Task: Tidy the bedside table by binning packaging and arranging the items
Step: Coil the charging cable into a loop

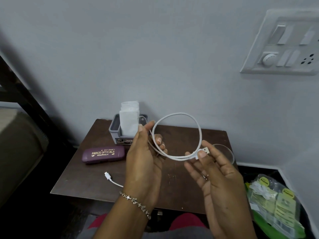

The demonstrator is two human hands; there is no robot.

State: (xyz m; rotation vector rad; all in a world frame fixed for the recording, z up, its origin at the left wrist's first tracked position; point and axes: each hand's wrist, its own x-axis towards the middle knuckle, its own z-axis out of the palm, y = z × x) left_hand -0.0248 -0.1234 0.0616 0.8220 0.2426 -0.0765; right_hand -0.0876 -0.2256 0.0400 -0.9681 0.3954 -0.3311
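Observation:
A white USB cable (179,116) forms a loop in the air above the dark brown bedside table (82,180). My left hand (145,163) grips the loop's left side. My right hand (212,171) pinches the USB plug end between thumb and fingers. The cable's other small plug (107,175) lies on the table at the left. A purple spectacle case (103,154) lies at the table's left. Behind it stands a grey holder (114,130) with white tissue (129,118) upright in it. A clear glass bowl (226,152) sits behind my right hand, partly hidden.
A bin with a green liner (269,228) holding crumpled plastic packaging (274,199) stands on the floor at the right of the table. A switchboard (286,47) is on the wall above right. A dark bed frame (25,100) stands at the left.

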